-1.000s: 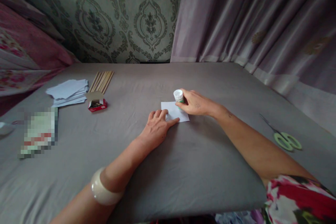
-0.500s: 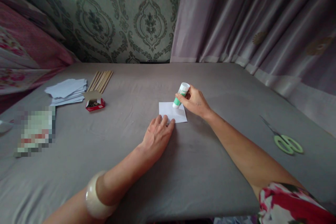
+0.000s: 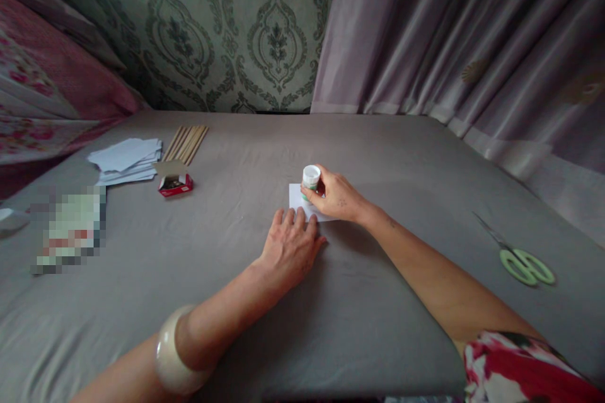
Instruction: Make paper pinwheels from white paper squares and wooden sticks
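A small white sheet of paper [image 3: 295, 196] lies flat in the middle of the cloth-covered table. My left hand [image 3: 293, 240] rests palm down with fingers spread, its fingertips on the paper's near edge. Above the sheet, my right hand [image 3: 338, 196] is wrapped round a white and green glue stick [image 3: 311, 177], its base tipped up and its lower end down at the paper. The tip of the glue stick and the right part of the sheet are hidden by my right hand.
Green-handled scissors [image 3: 524, 264] lie at the right. To the left are a stack of cut paper [image 3: 125, 157], several wooden sticks [image 3: 186, 145], a small open red box [image 3: 175, 185] and a blurred-out packet [image 3: 70, 227]. Wall and curtain [image 3: 392, 31] stand behind the table.
My right hand has moved left and nearer with the glue stick, which now stands more upright over the paper. My left hand's fingers have spread a little. The view has shifted slightly.
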Tool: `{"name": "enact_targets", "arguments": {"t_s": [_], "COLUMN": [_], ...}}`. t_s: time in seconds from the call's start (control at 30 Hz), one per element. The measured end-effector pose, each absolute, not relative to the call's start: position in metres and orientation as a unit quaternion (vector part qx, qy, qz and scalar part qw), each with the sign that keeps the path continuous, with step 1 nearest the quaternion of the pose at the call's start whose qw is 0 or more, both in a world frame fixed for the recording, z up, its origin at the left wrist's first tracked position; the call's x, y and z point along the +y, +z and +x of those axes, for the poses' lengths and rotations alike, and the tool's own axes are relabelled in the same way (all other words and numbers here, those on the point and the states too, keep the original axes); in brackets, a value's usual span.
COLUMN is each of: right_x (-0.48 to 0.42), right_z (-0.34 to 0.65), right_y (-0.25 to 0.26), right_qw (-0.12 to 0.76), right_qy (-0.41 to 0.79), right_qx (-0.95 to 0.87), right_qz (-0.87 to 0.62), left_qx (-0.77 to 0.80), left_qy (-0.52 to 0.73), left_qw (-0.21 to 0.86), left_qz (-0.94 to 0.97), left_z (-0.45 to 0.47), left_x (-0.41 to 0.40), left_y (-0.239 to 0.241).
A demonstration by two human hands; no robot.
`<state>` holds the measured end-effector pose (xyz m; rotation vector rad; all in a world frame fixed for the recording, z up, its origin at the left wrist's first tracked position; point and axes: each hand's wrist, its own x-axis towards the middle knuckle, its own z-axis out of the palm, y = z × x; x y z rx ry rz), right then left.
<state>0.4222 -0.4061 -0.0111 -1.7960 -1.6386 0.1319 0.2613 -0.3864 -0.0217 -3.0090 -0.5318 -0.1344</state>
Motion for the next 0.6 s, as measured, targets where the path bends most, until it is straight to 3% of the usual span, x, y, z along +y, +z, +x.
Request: {"name": "enact_targets", "arguments": {"t_s": [0.6], "right_x": [-0.412], "right_z": [0.442], "right_y": [0.003], "right_qw": [0.269], "right_qy": [0.101], "right_qx": [-0.682], "right_qz": [-0.673], "left_qx": [-0.171], "left_qy": [-0.046], "left_qw": [0.019], "left_qz": [-0.984], "left_z": [0.258], "left_x": [-0.384], "left_y": [-0.017]}}
